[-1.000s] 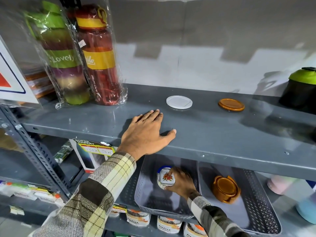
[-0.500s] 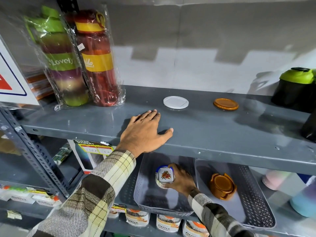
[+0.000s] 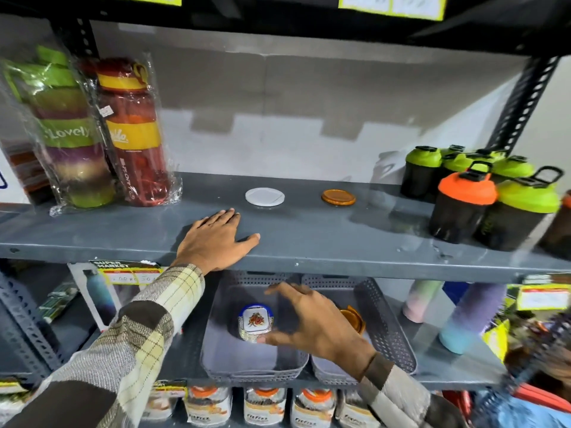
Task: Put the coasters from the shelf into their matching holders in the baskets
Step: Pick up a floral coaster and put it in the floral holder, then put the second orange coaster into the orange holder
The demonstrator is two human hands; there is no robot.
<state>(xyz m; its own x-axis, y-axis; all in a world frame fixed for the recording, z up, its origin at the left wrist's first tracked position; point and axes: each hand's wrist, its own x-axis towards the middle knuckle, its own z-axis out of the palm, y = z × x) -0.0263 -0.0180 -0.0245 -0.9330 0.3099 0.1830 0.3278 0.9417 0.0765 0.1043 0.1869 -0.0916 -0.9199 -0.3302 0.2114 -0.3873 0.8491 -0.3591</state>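
A white round coaster (image 3: 264,197) and an orange round coaster (image 3: 338,197) lie on the grey shelf (image 3: 309,242). My left hand (image 3: 216,240) rests flat on the shelf's front edge, just left of the white coaster. Below, a grey basket (image 3: 222,359) holds a white floral holder (image 3: 255,321) with coasters in it. My right hand (image 3: 312,318) hovers open just right of that holder, holding nothing. A second grey basket (image 3: 383,322) holds an orange holder (image 3: 353,319), partly hidden behind my right hand.
Wrapped bottles (image 3: 102,134) stand at the shelf's left end. Green and orange shaker bottles (image 3: 482,193) crowd the right end. Pastel bottles (image 3: 463,316) stand right of the baskets. Jars (image 3: 265,406) line the shelf beneath.
My right hand has let go of the floral holder and drawn back to the right with fingers spread. The view has widened and tilted up. My left hand stays on the shelf.
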